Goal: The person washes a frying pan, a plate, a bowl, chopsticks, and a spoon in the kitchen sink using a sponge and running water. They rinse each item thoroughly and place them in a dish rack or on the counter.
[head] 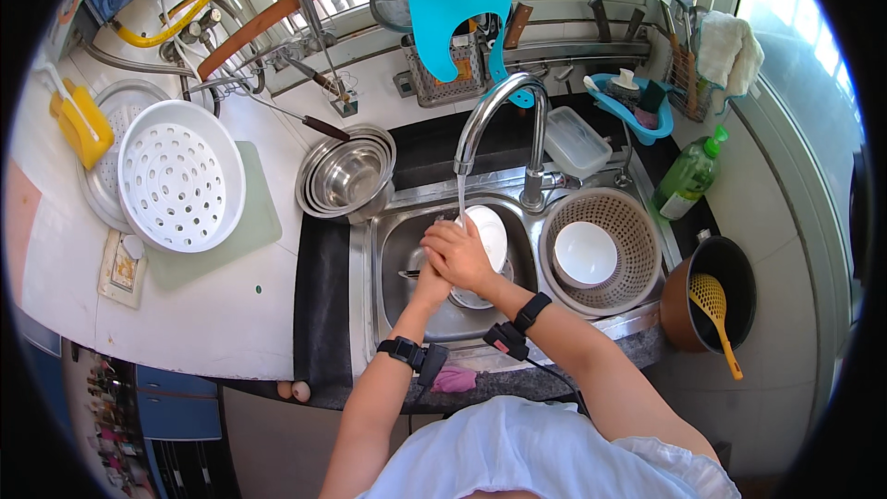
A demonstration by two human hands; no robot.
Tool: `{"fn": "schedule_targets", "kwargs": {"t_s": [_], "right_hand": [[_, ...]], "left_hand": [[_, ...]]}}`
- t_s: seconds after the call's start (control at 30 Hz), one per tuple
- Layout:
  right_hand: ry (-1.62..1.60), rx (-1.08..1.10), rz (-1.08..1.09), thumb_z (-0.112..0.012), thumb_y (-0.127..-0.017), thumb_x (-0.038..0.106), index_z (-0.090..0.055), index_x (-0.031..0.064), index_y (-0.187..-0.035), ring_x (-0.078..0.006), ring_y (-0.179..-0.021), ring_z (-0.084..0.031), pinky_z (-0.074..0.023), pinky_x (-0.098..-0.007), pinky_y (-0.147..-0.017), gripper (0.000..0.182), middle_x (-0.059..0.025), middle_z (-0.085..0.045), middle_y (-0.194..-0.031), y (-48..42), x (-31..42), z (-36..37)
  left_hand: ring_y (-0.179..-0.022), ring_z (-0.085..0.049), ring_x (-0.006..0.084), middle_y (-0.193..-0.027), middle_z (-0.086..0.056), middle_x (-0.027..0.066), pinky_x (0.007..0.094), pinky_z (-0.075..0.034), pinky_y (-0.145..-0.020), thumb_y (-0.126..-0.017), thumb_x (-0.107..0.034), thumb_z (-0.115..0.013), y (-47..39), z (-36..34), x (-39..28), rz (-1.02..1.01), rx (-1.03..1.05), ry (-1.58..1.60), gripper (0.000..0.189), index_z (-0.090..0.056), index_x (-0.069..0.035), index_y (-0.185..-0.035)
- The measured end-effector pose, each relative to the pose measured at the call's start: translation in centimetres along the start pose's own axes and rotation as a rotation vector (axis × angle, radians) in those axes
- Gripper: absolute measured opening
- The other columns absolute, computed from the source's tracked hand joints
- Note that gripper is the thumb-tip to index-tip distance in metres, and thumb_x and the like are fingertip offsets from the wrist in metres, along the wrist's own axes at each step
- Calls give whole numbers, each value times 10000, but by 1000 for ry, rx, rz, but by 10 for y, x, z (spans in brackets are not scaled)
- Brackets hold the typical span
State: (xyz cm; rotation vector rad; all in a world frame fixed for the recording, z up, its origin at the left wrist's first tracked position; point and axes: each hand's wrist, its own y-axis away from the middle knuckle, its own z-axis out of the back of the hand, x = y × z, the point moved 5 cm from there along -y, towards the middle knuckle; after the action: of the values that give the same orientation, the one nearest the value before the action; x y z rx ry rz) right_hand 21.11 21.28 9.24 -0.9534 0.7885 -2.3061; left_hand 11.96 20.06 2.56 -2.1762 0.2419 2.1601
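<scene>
Water runs from the chrome faucet (485,111) onto my two hands, pressed together over the stainless steel sink (405,315). My right hand (459,251) lies on top, its fingers over my left hand (434,277), which is mostly hidden beneath it. No object shows in either hand, though the left palm is out of sight. Just behind and below the hands, a white plate (490,239) leans in the basin, with more white dishes (473,298) under it. A white bowl (585,254) sits in a beige plastic colander (644,256) right of the basin.
Nested steel bowls (350,177) stand left of the sink. Farther left is a white perforated steamer tray (181,177). A green soap bottle (686,177) and a brown pot (675,312) with a yellow skimmer (710,298) stand right. A pink cloth (454,380) lies at the front edge.
</scene>
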Motion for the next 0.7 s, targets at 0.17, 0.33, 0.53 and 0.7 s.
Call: {"fn": "schedule_targets", "kwargs": {"t_s": [0.17, 0.33, 0.53, 0.7], "right_hand": [[-33, -33, -189, -519, -821, 248, -622, 122, -963, -248, -1011, -524, -302, -462, -945, 215, -64, -586, -1018, 5, -41, 8], [-165, -61, -508, -476, -858, 262, -576, 110, -1050, -298, -1142, -436, -306, -503, -943, 265, -126, -516, -1171, 21, -75, -6], [77, 97, -151, -524, -829, 276, -625, 112, -930, -267, -1104, -462, -261, -466, -1001, 217, -59, -548, -1130, 14, -6, -19], [-411, 136, -873, -434, -877, 432, -609, 76, -997, -245, -946, -540, -385, -378, -857, 414, -89, -588, -1029, 32, -100, -8]], "left_hand": [[-842, -549, 91, -969, -584, 32, 242, -443, -722, -781, -15, -619, 15, 5, 13, 96, 127, 174, 312, -495, -33, -1067], [-835, -548, 84, -932, -588, 16, 235, -440, -735, -780, -14, -626, 17, 11, 13, 174, 83, 174, 296, -497, -42, -1045], [-889, -542, 101, -1014, -573, 31, 251, -430, -790, -767, 3, -628, 12, 2, 19, 106, 30, 74, 362, -483, -48, -1095], [-790, -543, 78, -951, -586, 8, 213, -423, -651, -775, 3, -619, 33, 11, 6, 133, 134, 241, 377, -484, -67, -1119]]}}
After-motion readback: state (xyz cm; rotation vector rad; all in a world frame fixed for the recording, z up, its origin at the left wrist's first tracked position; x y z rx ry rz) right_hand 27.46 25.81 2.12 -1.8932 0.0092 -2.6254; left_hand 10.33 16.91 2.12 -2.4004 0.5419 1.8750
